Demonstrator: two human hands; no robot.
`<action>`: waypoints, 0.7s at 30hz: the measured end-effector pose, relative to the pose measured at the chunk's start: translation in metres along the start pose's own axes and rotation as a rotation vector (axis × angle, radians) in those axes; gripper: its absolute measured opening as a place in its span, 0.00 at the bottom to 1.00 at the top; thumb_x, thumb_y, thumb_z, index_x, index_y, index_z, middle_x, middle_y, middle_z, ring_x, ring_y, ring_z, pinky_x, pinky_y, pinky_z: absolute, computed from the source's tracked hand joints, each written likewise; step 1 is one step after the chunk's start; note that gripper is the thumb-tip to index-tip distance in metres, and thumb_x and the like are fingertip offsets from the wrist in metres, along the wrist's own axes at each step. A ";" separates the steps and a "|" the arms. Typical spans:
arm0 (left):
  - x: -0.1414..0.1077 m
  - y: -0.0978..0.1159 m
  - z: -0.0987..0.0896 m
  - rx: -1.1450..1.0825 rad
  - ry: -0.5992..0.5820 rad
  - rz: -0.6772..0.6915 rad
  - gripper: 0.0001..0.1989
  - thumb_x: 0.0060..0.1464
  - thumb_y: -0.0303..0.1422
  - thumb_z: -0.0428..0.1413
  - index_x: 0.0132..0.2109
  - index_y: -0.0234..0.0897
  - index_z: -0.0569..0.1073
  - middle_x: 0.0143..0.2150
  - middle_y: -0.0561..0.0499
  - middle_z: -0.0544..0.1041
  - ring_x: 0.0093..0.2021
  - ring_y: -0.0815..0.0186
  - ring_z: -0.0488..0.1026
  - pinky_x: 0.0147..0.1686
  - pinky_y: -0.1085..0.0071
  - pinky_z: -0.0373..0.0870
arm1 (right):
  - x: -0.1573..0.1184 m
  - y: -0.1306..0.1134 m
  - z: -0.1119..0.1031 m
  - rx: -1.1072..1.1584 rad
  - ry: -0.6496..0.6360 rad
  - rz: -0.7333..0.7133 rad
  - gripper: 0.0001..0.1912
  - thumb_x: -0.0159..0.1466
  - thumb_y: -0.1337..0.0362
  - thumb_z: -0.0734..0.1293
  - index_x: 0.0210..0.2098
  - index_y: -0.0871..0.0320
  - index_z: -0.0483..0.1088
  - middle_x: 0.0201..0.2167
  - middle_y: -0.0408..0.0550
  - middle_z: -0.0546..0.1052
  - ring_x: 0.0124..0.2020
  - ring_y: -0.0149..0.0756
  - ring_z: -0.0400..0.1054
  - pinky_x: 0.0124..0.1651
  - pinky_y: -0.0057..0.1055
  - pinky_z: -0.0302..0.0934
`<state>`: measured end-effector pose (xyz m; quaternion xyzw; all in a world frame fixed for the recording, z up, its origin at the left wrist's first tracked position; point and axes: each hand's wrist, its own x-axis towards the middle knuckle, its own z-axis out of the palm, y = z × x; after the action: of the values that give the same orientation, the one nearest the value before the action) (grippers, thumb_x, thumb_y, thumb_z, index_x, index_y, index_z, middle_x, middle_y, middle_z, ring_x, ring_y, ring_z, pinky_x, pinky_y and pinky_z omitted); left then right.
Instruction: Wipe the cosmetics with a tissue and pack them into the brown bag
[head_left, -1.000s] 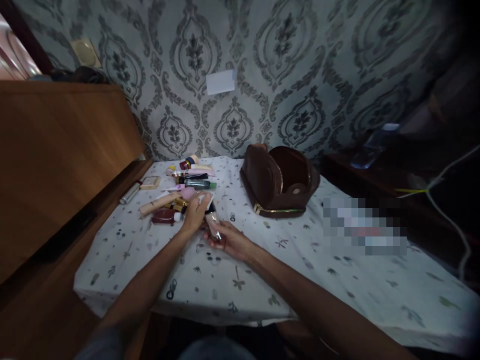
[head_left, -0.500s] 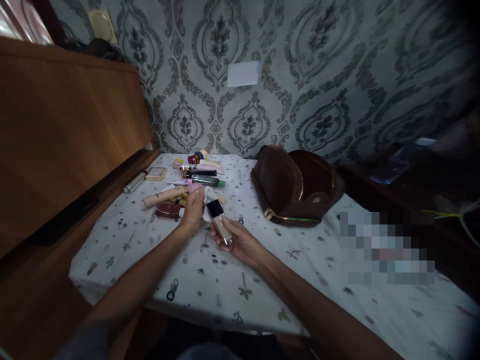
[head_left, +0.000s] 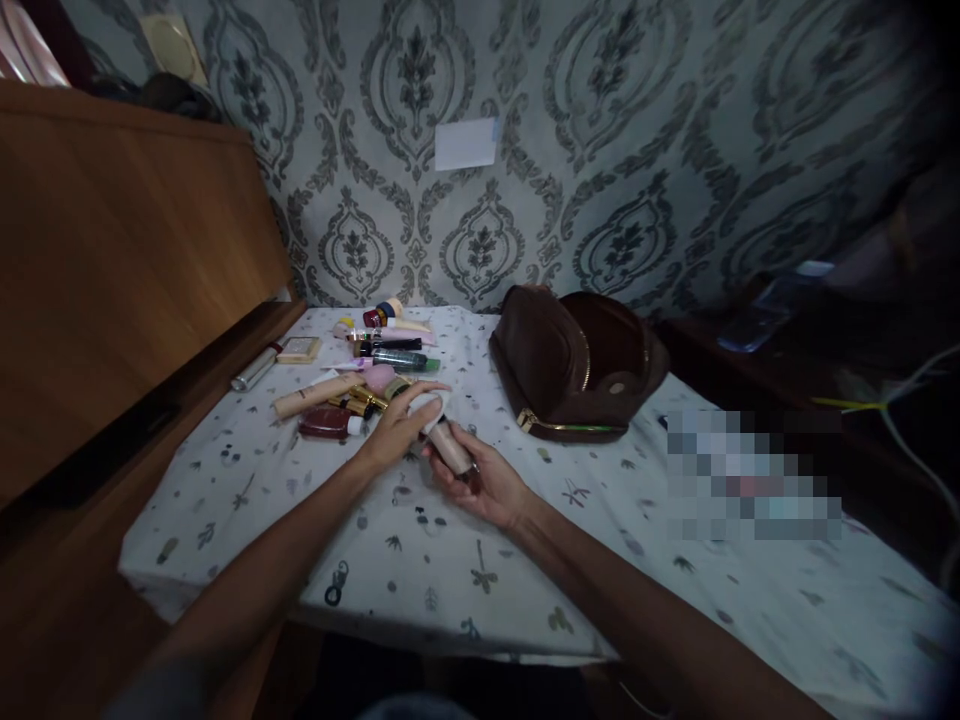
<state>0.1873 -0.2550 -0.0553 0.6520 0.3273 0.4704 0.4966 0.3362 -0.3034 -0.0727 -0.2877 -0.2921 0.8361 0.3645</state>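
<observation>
My right hand [head_left: 484, 482] is closed around a foundation bottle [head_left: 451, 450] with beige contents, tilted over the table. With a white wipe [head_left: 430, 412] in its fingers, my left hand [head_left: 401, 425] covers the bottle's black cap, which is mostly hidden. Just left of my left hand lie a dark red bottle with a white cap [head_left: 328, 422], several gold tubes [head_left: 367, 402] and a beige tube [head_left: 318, 395]. A pink makeup sponge [head_left: 379, 377] rests behind them.
An open brown bag [head_left: 577, 365] stands right of centre by the wall. More cosmetics, among them a green-capped tube [head_left: 405, 359], a compact [head_left: 299, 350] and a silver tube [head_left: 256, 369], lie at the back left. A wooden cabinet [head_left: 135, 220] borders the left side.
My left hand has brought the wipe over the bottle's black cap, which was uncovered before. The view has shifted slightly to the right.
</observation>
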 end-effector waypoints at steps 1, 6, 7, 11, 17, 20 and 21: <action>0.000 0.000 0.000 0.017 -0.014 -0.006 0.19 0.56 0.49 0.57 0.45 0.39 0.73 0.28 0.55 0.69 0.20 0.73 0.60 0.18 0.76 0.57 | 0.001 0.001 0.001 -0.030 0.003 -0.020 0.26 0.64 0.42 0.63 0.34 0.62 0.72 0.17 0.42 0.69 0.13 0.22 0.53 0.14 0.19 0.42; 0.002 0.002 -0.001 0.096 0.012 0.035 0.21 0.59 0.53 0.51 0.33 0.37 0.67 0.23 0.57 0.61 0.20 0.72 0.57 0.18 0.76 0.55 | 0.003 0.012 0.009 -0.244 0.066 -0.212 0.26 0.53 0.44 0.73 0.36 0.59 0.68 0.22 0.40 0.73 0.14 0.24 0.59 0.14 0.21 0.44; 0.002 0.002 -0.001 0.112 0.026 0.054 0.21 0.59 0.52 0.51 0.33 0.37 0.67 0.24 0.56 0.62 0.22 0.71 0.58 0.20 0.75 0.57 | 0.003 0.014 0.010 -0.287 0.091 -0.228 0.26 0.52 0.44 0.74 0.36 0.58 0.67 0.21 0.39 0.72 0.14 0.24 0.59 0.14 0.21 0.43; 0.003 0.000 -0.001 0.204 0.109 0.136 0.17 0.61 0.45 0.48 0.32 0.37 0.66 0.28 0.54 0.65 0.30 0.68 0.62 0.33 0.72 0.64 | -0.001 0.015 0.015 -0.484 0.219 -0.304 0.20 0.55 0.47 0.70 0.33 0.57 0.65 0.21 0.37 0.69 0.14 0.24 0.58 0.16 0.23 0.46; 0.003 -0.004 0.000 0.266 0.151 0.168 0.13 0.62 0.39 0.46 0.32 0.38 0.65 0.30 0.54 0.66 0.33 0.67 0.63 0.39 0.71 0.63 | -0.003 0.010 0.015 -0.793 0.316 -0.400 0.13 0.57 0.54 0.69 0.32 0.56 0.64 0.20 0.36 0.66 0.16 0.26 0.59 0.20 0.25 0.53; 0.002 -0.004 0.001 0.257 0.159 0.184 0.13 0.63 0.39 0.46 0.33 0.38 0.66 0.30 0.53 0.67 0.34 0.66 0.64 0.38 0.71 0.64 | -0.002 0.011 0.012 -0.737 0.286 -0.381 0.16 0.56 0.51 0.69 0.33 0.56 0.64 0.21 0.36 0.65 0.16 0.26 0.60 0.18 0.25 0.53; 0.002 -0.004 0.001 0.253 0.168 0.191 0.13 0.63 0.39 0.46 0.33 0.38 0.66 0.31 0.53 0.68 0.34 0.66 0.65 0.39 0.71 0.64 | -0.002 0.011 0.011 -0.708 0.274 -0.372 0.17 0.56 0.51 0.70 0.33 0.57 0.64 0.21 0.36 0.66 0.15 0.25 0.59 0.18 0.25 0.53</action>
<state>0.1890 -0.2521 -0.0589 0.6959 0.3609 0.5231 0.3345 0.3250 -0.3144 -0.0724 -0.4459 -0.5571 0.5583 0.4232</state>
